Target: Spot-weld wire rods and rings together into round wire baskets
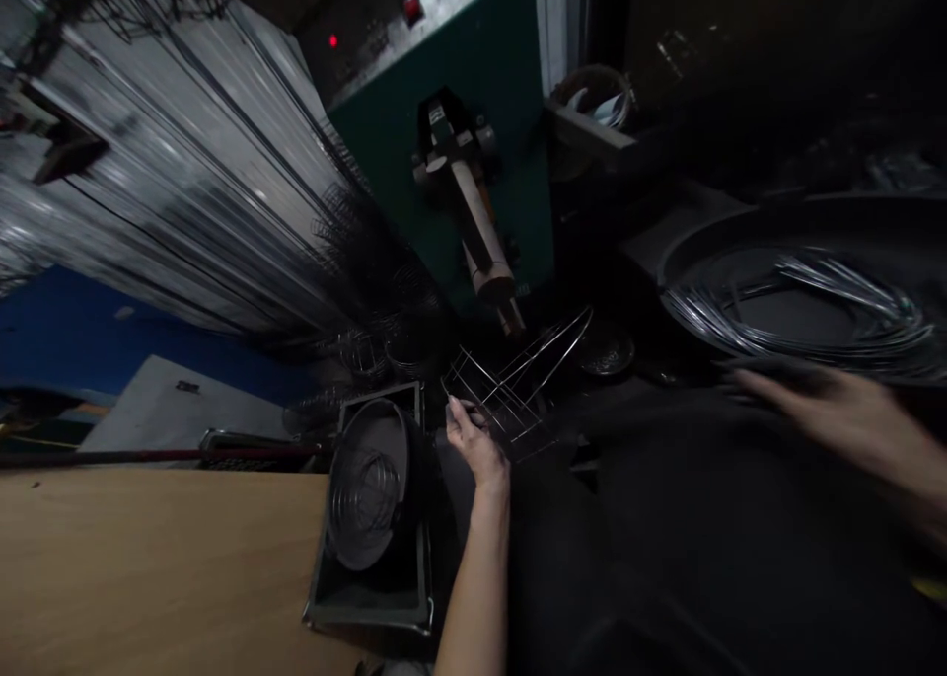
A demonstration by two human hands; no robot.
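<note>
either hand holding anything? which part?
Left hand grips the wire frame at its near lower-left edge. Right hand holds nothing; it reaches, blurred, toward the wire rings in the tray.

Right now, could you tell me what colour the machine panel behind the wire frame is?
Dark green: the machine panel, above the wire frame, shows best in the head view.

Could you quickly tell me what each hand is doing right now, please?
Left hand: closed on the wire frame.
Right hand: open, empty, beside the wire rings.

The left hand (477, 446) reaches forward on a straight bare forearm, fingers curled closed. The right hand (836, 414) stretches leftward, flat, fingers extended and blurred.
</note>
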